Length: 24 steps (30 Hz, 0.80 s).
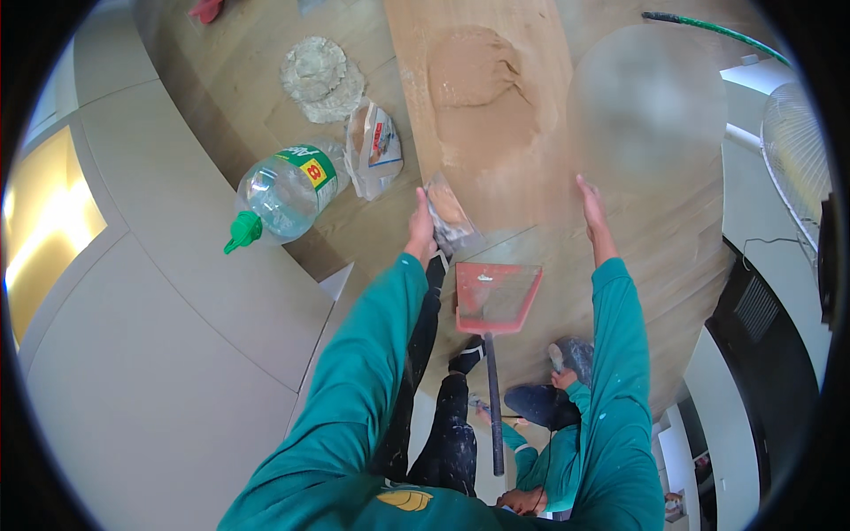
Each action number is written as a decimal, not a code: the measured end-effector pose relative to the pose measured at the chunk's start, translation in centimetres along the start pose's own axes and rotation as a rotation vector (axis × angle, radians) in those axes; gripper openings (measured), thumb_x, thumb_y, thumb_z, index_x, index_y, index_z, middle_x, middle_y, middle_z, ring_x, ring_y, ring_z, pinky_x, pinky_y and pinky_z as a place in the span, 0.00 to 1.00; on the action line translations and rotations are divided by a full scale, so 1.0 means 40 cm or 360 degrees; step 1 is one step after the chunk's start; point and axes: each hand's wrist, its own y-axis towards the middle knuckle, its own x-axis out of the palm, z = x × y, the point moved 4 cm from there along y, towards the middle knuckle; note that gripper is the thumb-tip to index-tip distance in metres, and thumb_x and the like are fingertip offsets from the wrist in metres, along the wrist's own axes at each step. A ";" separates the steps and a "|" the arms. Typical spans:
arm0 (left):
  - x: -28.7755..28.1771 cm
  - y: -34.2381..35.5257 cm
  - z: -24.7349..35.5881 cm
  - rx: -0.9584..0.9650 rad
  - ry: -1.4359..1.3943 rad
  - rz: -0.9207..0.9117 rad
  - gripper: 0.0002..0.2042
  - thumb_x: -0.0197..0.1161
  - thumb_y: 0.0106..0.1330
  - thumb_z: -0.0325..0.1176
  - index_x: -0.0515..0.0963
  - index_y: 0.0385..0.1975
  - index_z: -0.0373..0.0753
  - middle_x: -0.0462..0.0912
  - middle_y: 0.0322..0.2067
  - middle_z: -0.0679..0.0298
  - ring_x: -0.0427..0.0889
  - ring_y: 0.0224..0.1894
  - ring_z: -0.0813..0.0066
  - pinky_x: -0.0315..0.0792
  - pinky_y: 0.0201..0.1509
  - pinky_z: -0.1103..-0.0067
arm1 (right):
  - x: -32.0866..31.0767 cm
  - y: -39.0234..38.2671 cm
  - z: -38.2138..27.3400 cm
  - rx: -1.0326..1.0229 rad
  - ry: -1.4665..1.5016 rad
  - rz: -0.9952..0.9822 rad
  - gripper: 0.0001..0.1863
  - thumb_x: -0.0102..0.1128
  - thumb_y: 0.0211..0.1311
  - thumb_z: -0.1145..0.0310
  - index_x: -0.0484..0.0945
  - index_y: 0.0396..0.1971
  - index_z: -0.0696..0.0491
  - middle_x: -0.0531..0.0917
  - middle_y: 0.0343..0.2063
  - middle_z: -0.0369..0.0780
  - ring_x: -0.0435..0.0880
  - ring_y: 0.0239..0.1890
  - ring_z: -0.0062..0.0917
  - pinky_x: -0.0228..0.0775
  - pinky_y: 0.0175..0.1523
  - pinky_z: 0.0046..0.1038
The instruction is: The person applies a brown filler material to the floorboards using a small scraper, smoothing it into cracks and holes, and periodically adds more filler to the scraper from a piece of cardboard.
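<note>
My left hand (422, 228) is held out with its fingers stretched forward, beside a clear plastic packet (452, 215) with tan and grey contents. I cannot make out whether hand and packet touch. Opposite it, my right hand (594, 213) reaches forward with straight fingers and holds nothing, near the right edge of a long wooden board (549, 53). On the board lies a flattened heap of tan powdery material (482, 93). Between my forearms, a red dustpan (498, 296) with a long dark handle rests on the floor.
Left of the board stand an opened bag (374, 150), a greyish crusted lump (323, 78) and a large clear bottle (285, 196) with a green cap. Another person (558, 442) in green crouches near my feet. A fan (797, 159) stands at right. A round blur hides the floor beside the board.
</note>
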 end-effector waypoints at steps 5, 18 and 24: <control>0.059 -0.027 0.094 0.0060 -0.0230 -0.0177 0.36 0.51 0.66 0.63 0.69 0.56 0.30 0.77 0.52 0.55 0.79 0.51 0.64 0.75 0.55 0.67 | 0.093 -0.092 -0.025 0.0000 0.0418 -0.0170 0.40 0.56 0.60 0.39 0.67 0.60 0.57 0.77 0.54 0.47 0.75 0.57 0.34 0.63 0.61 0.39; 0.227 -0.234 0.129 0.0530 -0.0474 -0.0035 0.22 0.58 0.68 0.52 0.76 0.44 0.36 0.82 0.42 0.62 0.81 0.42 0.72 0.77 0.46 0.74 | 0.397 -0.558 -0.146 -0.0433 0.0844 -0.0478 0.17 0.56 0.69 0.64 0.78 0.49 0.61 0.84 0.41 0.42 0.83 0.39 0.21 0.74 0.43 0.23; 0.237 -0.251 0.181 0.0659 -0.0472 -0.0122 0.19 0.57 0.69 0.51 0.77 0.40 0.38 0.83 0.37 0.64 0.82 0.36 0.77 0.78 0.39 0.77 | 0.347 -0.591 -0.233 -0.0425 0.1254 -0.0189 0.15 0.53 0.70 0.65 0.78 0.47 0.60 0.84 0.38 0.40 0.84 0.37 0.22 0.75 0.40 0.22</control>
